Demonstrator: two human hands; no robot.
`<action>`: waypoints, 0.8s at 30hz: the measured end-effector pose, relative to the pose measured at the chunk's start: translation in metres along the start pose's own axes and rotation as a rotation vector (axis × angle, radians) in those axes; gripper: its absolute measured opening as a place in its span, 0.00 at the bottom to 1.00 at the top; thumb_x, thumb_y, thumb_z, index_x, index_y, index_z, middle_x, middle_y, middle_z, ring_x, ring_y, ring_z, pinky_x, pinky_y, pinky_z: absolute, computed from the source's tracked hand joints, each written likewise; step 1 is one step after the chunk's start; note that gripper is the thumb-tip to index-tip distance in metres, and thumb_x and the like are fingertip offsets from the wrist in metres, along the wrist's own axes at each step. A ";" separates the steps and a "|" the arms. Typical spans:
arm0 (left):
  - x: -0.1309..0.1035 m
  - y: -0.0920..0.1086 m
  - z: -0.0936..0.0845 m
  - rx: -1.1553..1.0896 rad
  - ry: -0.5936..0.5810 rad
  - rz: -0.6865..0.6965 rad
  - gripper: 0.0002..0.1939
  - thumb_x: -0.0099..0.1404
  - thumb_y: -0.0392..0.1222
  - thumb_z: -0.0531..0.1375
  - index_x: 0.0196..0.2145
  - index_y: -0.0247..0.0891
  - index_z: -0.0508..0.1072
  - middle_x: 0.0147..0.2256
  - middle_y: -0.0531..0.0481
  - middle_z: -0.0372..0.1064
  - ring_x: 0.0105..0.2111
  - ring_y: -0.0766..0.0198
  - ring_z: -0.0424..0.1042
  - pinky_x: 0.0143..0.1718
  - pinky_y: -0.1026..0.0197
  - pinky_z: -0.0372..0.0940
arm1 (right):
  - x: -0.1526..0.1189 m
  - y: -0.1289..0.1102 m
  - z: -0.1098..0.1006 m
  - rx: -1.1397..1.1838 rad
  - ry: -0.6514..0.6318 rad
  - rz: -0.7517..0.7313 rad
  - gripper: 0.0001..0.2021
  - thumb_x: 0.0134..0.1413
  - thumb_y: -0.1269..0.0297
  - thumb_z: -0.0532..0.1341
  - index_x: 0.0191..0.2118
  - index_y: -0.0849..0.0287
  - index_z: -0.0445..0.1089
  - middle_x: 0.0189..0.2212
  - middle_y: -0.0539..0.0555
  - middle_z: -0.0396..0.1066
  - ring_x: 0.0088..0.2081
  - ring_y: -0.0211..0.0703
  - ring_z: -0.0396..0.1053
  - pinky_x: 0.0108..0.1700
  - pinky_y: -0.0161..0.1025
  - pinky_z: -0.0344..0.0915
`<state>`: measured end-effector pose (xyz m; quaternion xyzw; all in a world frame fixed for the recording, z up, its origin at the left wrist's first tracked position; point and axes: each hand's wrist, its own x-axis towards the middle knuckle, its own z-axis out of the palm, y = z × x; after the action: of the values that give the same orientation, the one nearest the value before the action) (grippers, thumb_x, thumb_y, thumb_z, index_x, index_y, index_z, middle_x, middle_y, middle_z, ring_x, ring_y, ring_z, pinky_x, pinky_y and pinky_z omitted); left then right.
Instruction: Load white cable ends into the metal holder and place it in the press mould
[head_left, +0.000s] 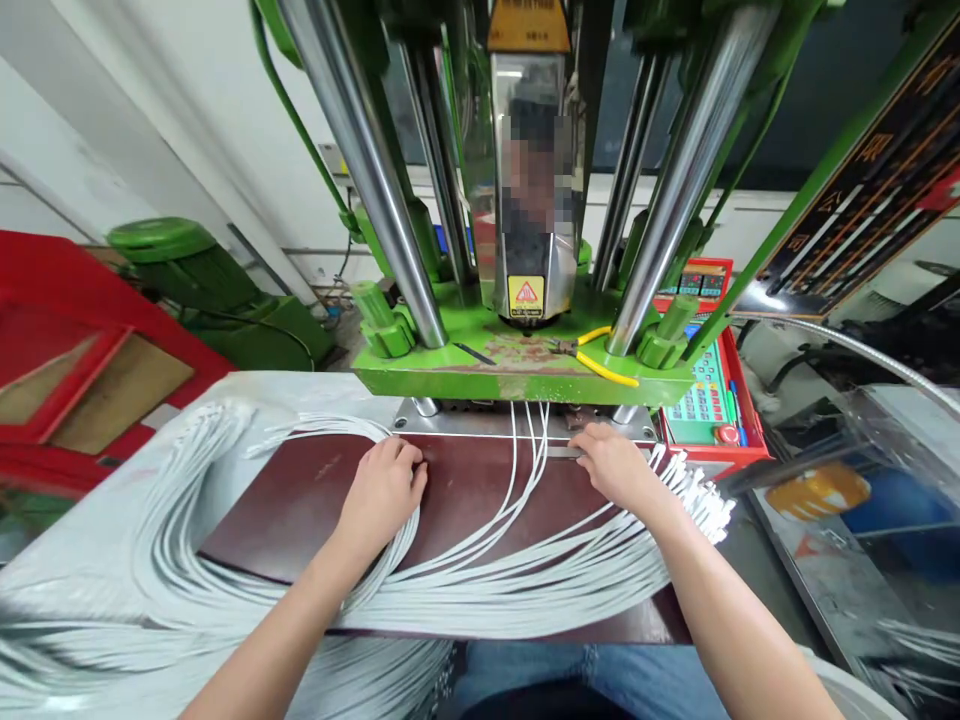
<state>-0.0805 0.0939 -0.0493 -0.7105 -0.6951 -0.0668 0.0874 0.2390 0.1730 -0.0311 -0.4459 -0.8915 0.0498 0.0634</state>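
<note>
Head view: green press (525, 365) up front. Left hand (384, 490) curled, knuckles down on the brown board (300, 500) before it, atop the white cables (480, 575). Right hand (615, 462) flat on board's far edge; grip unclear. Four cables run under the press. Yellow-handled pliers (604, 365) on its base; red control panel (709, 390) to its right.

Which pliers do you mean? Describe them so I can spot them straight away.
Find the green machine base behind the dark red board. On its top, right of the yellow warning sticker, lie the pliers. Their yellow handles set them apart from the white cables below.
</note>
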 end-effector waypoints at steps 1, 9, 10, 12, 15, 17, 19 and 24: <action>0.000 0.004 0.000 -0.012 0.029 0.028 0.10 0.64 0.40 0.50 0.34 0.34 0.69 0.38 0.40 0.65 0.42 0.50 0.65 0.45 0.50 0.60 | -0.001 0.002 -0.001 -0.007 -0.007 0.016 0.10 0.54 0.75 0.59 0.43 0.60 0.70 0.38 0.56 0.66 0.43 0.47 0.63 0.47 0.40 0.60; -0.026 0.060 -0.019 -0.273 0.093 0.279 0.19 0.64 0.51 0.53 0.46 0.34 0.66 0.49 0.38 0.64 0.57 0.48 0.55 0.56 0.45 0.55 | -0.024 -0.005 -0.024 0.065 0.078 0.082 0.12 0.56 0.71 0.59 0.47 0.61 0.68 0.41 0.58 0.67 0.46 0.48 0.63 0.49 0.43 0.61; -0.032 0.068 -0.022 -0.300 0.049 0.334 0.22 0.62 0.53 0.54 0.48 0.35 0.64 0.51 0.39 0.62 0.58 0.48 0.54 0.56 0.44 0.55 | -0.030 -0.008 -0.027 0.107 0.080 0.070 0.11 0.57 0.71 0.58 0.46 0.61 0.68 0.40 0.57 0.68 0.45 0.47 0.64 0.48 0.43 0.62; -0.039 0.080 -0.023 -0.310 -0.024 0.406 0.27 0.61 0.54 0.55 0.53 0.35 0.60 0.56 0.38 0.57 0.60 0.47 0.50 0.58 0.42 0.52 | -0.042 -0.012 -0.033 0.192 0.059 0.038 0.09 0.59 0.71 0.56 0.45 0.60 0.68 0.39 0.55 0.69 0.44 0.45 0.65 0.47 0.42 0.63; -0.035 0.081 -0.017 -0.283 -0.045 0.389 0.28 0.62 0.51 0.54 0.55 0.33 0.58 0.58 0.36 0.54 0.61 0.45 0.47 0.58 0.41 0.50 | -0.060 -0.014 -0.034 0.260 0.059 -0.002 0.08 0.59 0.71 0.56 0.43 0.60 0.69 0.38 0.54 0.70 0.42 0.44 0.66 0.47 0.43 0.64; -0.022 0.073 -0.013 -0.256 -0.027 0.326 0.28 0.60 0.50 0.56 0.54 0.31 0.60 0.57 0.34 0.55 0.60 0.44 0.48 0.58 0.42 0.49 | -0.070 -0.015 -0.032 0.281 0.084 -0.031 0.08 0.60 0.70 0.55 0.43 0.60 0.69 0.38 0.55 0.70 0.42 0.45 0.65 0.46 0.44 0.64; -0.007 0.061 -0.009 -0.199 0.010 0.233 0.28 0.59 0.50 0.57 0.52 0.29 0.62 0.56 0.32 0.55 0.60 0.42 0.49 0.58 0.42 0.49 | -0.078 -0.019 -0.028 0.304 0.085 -0.080 0.09 0.62 0.69 0.53 0.43 0.59 0.69 0.38 0.56 0.69 0.42 0.45 0.65 0.46 0.45 0.64; 0.009 0.045 -0.006 -0.100 0.087 0.054 0.25 0.62 0.47 0.55 0.51 0.27 0.62 0.54 0.31 0.56 0.58 0.42 0.51 0.57 0.43 0.51 | -0.095 -0.038 -0.019 0.313 0.078 -0.186 0.10 0.62 0.69 0.53 0.45 0.59 0.68 0.43 0.58 0.66 0.47 0.48 0.62 0.50 0.50 0.62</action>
<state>-0.0355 0.1003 -0.0427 -0.7288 -0.6670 -0.1301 0.0836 0.2683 0.0744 -0.0134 -0.3477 -0.9072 0.1644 0.1706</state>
